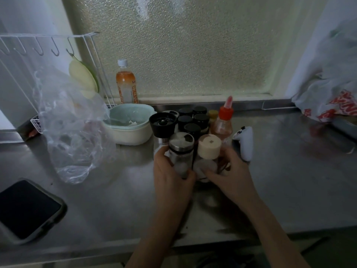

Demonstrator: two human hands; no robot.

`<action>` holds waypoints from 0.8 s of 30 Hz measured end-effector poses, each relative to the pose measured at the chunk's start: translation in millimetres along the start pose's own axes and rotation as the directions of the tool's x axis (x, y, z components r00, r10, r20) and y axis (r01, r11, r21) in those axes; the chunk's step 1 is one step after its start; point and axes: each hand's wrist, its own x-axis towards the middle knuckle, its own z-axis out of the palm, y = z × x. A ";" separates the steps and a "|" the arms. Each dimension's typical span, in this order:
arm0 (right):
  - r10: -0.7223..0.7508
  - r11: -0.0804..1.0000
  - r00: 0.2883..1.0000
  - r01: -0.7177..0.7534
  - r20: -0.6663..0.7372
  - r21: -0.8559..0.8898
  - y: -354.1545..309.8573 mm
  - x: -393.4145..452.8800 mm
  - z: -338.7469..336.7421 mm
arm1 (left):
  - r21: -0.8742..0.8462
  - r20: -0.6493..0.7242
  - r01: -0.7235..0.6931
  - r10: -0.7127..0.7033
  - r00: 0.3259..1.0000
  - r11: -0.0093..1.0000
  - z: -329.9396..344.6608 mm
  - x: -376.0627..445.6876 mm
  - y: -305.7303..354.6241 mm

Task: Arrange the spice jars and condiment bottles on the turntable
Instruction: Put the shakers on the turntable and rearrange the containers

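At the centre of the frame, a tight cluster of jars and bottles is seen on the steel counter [280, 190]; the turntable beneath them is almost wholly hidden, so its edge cannot be told. The left hand [172, 176] is wrapped around a clear shaker with a metal cap [181, 149], fingers curled behind it and thumb pressed across its front. The right hand [229, 175] is cupped against the base of a cream-capped jar [209, 148] just beside the shaker, fingers close together; whether the jar is truly gripped cannot be told. Behind these, a group of black-lidded spice jars [193, 118] is packed together, with a wide black cap [163, 124] at their left and a red-nozzled squeeze bottle [224, 122] at their right. Just right of the cluster, a white game controller [244, 142] is lying. To the left, a pale bowl [129, 124] and a crumpled clear bag [73, 124] are seen; a phone [27, 209] is resting at lower left.
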 end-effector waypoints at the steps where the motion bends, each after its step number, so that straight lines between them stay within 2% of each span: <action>1: 0.001 1.000 1.000 -0.001 0.026 -0.003 0.0 -2.0 0.3 | 0.000 -0.003 0.010 -0.010 1.000 1.000 -0.3 0.0 -0.2; 6: 0.010 1.000 0.998 -0.010 0.070 0.009 -4.6 -4.8 1.3 | 0.024 -0.030 0.044 -0.044 0.999 0.999 0.4 1.4 -2.2; 10: -0.009 1.000 0.995 0.008 0.104 0.008 -10.5 -7.5 -5.4 | -0.120 -0.113 0.115 -0.129 0.985 0.986 -5.3 3.7 7.8; 12: -0.016 1.000 0.999 0.016 0.035 0.021 -17.5 -6.9 -12.4 | -0.258 -0.191 0.096 -0.148 0.970 0.961 -13.8 12.5 8.2; 14: -0.040 0.999 0.995 0.042 -0.093 0.021 -30.5 -0.8 -22.5 | -0.320 -0.200 0.067 -0.137 0.970 0.945 -23.1 30.7 -0.6; 16: -0.145 0.989 0.974 0.144 -0.176 -0.018 -50.9 11.9 -32.5 | -0.239 -0.081 0.093 -0.116 0.990 0.967 -32.2 53.7 -10.7; 18: -0.260 0.965 0.953 0.249 -0.157 -0.086 -76.0 33.5 -35.9 | -0.188 0.140 0.120 -0.095 0.986 0.975 -40.7 75.2 -18.3; 20: -0.299 0.940 0.954 0.291 -0.022 -0.177 -94.6 66.5 -27.4 | -0.199 0.370 0.150 -0.068 0.927 0.969 -46.1 91.4 -26.2; 21: -0.279 0.926 0.958 0.286 0.062 -0.245 -100.6 84.9 -19.2 | -0.197 0.441 0.158 -0.057 0.896 0.967 -47.3 96.6 -30.2; 23: -0.148 0.890 0.957 0.239 0.250 -0.389 -103.5 118.3 1.4 | -0.219 0.498 0.177 -0.046 0.866 0.960 -45.6 99.9 -35.1; 24: -0.055 0.856 0.934 0.226 0.352 -0.466 -102.3 131.6 11.6 | -0.241 0.486 0.181 -0.043 0.873 0.954 -42.9 98.4 -36.3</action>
